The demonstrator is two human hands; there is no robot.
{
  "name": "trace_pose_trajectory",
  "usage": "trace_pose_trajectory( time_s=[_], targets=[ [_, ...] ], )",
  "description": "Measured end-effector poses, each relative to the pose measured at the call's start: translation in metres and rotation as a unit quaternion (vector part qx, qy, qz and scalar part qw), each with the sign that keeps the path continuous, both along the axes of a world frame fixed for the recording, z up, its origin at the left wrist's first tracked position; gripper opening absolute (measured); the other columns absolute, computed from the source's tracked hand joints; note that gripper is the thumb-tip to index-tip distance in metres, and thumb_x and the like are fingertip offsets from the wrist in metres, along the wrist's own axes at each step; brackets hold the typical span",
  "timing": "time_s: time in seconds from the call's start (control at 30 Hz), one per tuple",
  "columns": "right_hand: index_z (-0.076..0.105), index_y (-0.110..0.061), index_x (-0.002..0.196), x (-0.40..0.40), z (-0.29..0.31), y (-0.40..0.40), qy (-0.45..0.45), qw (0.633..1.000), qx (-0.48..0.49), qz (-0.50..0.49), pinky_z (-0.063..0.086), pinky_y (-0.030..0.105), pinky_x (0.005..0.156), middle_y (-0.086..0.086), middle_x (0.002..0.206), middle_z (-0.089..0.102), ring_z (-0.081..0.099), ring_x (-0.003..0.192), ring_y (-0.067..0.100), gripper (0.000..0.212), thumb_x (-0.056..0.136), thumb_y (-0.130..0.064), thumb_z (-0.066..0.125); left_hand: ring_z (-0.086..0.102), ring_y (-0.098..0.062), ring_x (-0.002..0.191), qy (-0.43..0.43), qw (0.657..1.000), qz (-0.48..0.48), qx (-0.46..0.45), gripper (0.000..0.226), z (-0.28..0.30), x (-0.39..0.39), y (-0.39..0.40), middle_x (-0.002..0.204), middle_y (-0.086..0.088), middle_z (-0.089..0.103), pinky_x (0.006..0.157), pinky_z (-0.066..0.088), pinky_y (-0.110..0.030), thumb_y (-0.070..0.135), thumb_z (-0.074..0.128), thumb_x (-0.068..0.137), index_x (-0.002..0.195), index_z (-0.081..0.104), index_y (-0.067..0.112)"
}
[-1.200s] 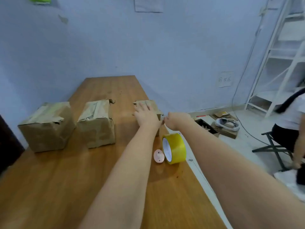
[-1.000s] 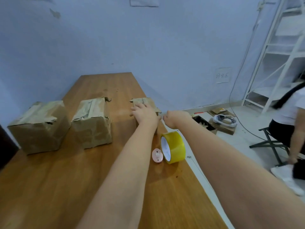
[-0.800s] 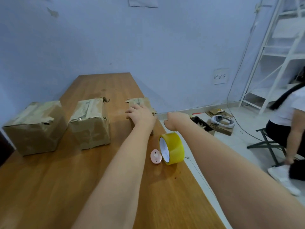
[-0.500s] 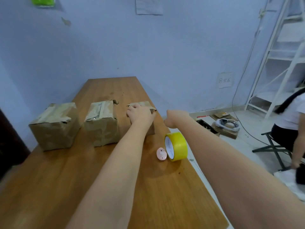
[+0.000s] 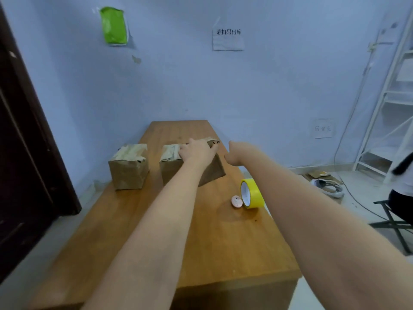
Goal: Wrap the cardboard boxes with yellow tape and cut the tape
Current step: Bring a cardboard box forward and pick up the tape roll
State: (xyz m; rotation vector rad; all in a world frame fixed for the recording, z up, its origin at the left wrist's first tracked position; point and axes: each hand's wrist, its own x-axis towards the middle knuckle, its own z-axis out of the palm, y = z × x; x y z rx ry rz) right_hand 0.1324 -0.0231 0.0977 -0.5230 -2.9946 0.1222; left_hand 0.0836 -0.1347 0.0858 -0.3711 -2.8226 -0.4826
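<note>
Now both arms reach out over the wooden table (image 5: 214, 253). The left hand (image 5: 196, 152) lies on top of a cardboard box (image 5: 212, 170), fingers spread over its upper edge, and that box leans tilted against a second box (image 5: 171, 168) just to its left. A third box (image 5: 129, 167) stands apart, further left. The right hand (image 5: 238, 154) hovers just right of the tilted box, fingers curled out of sight, so whether it holds anything cannot be told. Nearer, by the table's right edge, the yellow tape roll (image 5: 251, 193) stands on its rim, with a small pink round thing (image 5: 236, 201) touching its left side. At far right, someone sits on a folding stool (image 5: 395, 222).
</note>
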Motion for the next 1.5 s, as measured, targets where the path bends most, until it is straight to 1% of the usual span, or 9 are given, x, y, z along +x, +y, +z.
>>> trace_pose_trajectory(
  time_s=[0.3, 0.43, 0.57, 0.7, 0.8, 0.93, 1.33, 1.43, 1.5],
  targets=[
    [0.03, -0.006, 0.145, 0.024, -0.026, -0.048, 0.044, 0.96, -0.276, -0.01, 0.031, 0.051, 0.11, 0.019, 0.148, 0.035, 0.037, 0.133, 0.038, 0.068, 0.096, -0.051, 0.017, 0.052, -0.03, 0.115, -0.094, 0.966, -0.003, 0.242, 0.052, -0.006, 0.053, -0.059, 0.125, -0.01, 0.057, 0.092, 0.041, -0.033, 0.049, 0.036, 0.098, 0.128, 0.052, 0.01],
    [0.029, -0.001, 0.143, 0.056, -0.024, -0.069, 0.066, 0.937, -0.344, 0.004, 0.041, 0.05, 0.103, 0.02, 0.143, 0.04, 0.043, 0.126, 0.038, 0.059, 0.1, -0.041, 0.024, 0.051, -0.034, 0.117, -0.14, 0.94, -0.008, 0.311, 0.062, -0.02, 0.07, -0.078, 0.131, -0.017, 0.053, 0.097, 0.045, -0.04, 0.055, 0.04, 0.094, 0.134, 0.047, 0.008],
    [0.049, 0.001, 0.113, 0.081, -0.026, -0.081, 0.104, 0.894, -0.435, 0.026, 0.05, 0.043, 0.082, 0.018, 0.108, 0.056, 0.057, 0.097, 0.035, 0.03, 0.096, -0.021, 0.038, 0.054, -0.033, 0.111, -0.177, 0.925, -0.006, 0.337, 0.069, -0.034, 0.09, -0.096, 0.123, -0.014, 0.057, 0.094, 0.045, -0.04, 0.06, 0.044, 0.089, 0.129, 0.049, 0.004],
    [0.045, -0.011, 0.073, 0.11, -0.042, -0.093, 0.141, 0.894, -0.423, 0.04, 0.038, 0.03, 0.06, 0.007, 0.074, 0.045, 0.048, 0.074, 0.024, 0.019, 0.091, -0.018, 0.047, 0.059, -0.026, 0.099, -0.213, 0.91, -0.036, 0.355, 0.077, -0.058, 0.112, -0.119, 0.111, -0.008, 0.063, 0.088, 0.048, -0.037, 0.069, 0.047, 0.077, 0.117, 0.059, 0.005],
    [0.061, 0.001, 0.098, 0.135, -0.06, -0.103, 0.145, 0.893, -0.424, 0.048, 0.041, 0.033, 0.064, 0.008, 0.084, 0.048, 0.049, 0.079, 0.024, 0.023, 0.091, -0.019, 0.052, 0.064, -0.027, 0.093, -0.228, 0.897, -0.065, 0.374, 0.062, -0.081, 0.138, -0.134, 0.104, -0.012, 0.067, 0.086, 0.052, -0.04, 0.063, 0.05, 0.083, 0.108, 0.063, 0.009],
    [0.042, -0.005, 0.138, 0.162, -0.085, -0.113, 0.118, 0.879, -0.459, 0.052, 0.04, 0.025, 0.075, 0.007, 0.121, 0.046, 0.041, 0.097, 0.015, 0.046, 0.096, -0.02, 0.052, 0.061, -0.021, 0.096, -0.218, 0.897, -0.07, 0.378, 0.054, -0.111, 0.164, -0.152, 0.105, -0.005, 0.065, 0.083, 0.049, -0.035, 0.057, 0.049, 0.089, 0.113, 0.058, 0.01],
    [0.046, -0.011, 0.137, 0.16, -0.121, -0.119, 0.143, 0.882, -0.439, 0.089, 0.04, 0.023, 0.082, 0.005, 0.137, 0.048, 0.049, 0.119, 0.018, 0.049, 0.091, -0.022, 0.058, 0.054, -0.017, 0.116, -0.214, 0.887, -0.059, 0.405, 0.058, -0.134, 0.193, -0.17, 0.125, 0.001, 0.058, 0.1, 0.043, -0.032, 0.053, 0.052, 0.089, 0.132, 0.049, 0.013],
    [0.044, -0.015, 0.137, 0.16, -0.123, -0.12, 0.126, 0.905, -0.393, 0.106, 0.041, 0.026, 0.079, 0.008, 0.139, 0.043, 0.055, 0.111, 0.021, 0.049, 0.091, -0.029, 0.057, 0.051, -0.016, 0.122, -0.218, 0.883, -0.069, 0.409, 0.063, -0.14, 0.189, -0.175, 0.133, 0.0, 0.055, 0.104, 0.04, -0.033, 0.055, 0.052, 0.088, 0.136, 0.046, 0.015],
    [0.043, -0.015, 0.137, 0.16, -0.124, -0.119, 0.122, 0.938, -0.298, 0.128, 0.04, 0.029, 0.09, 0.012, 0.148, 0.031, 0.046, 0.125, 0.023, 0.05, 0.092, -0.033, 0.056, 0.046, -0.016, 0.127, -0.216, 0.884, -0.072, 0.409, 0.067, -0.143, 0.187, -0.178, 0.14, 0.001, 0.048, 0.104, 0.037, -0.031, 0.054, 0.053, 0.088, 0.141, 0.039, 0.016]
  ],
)
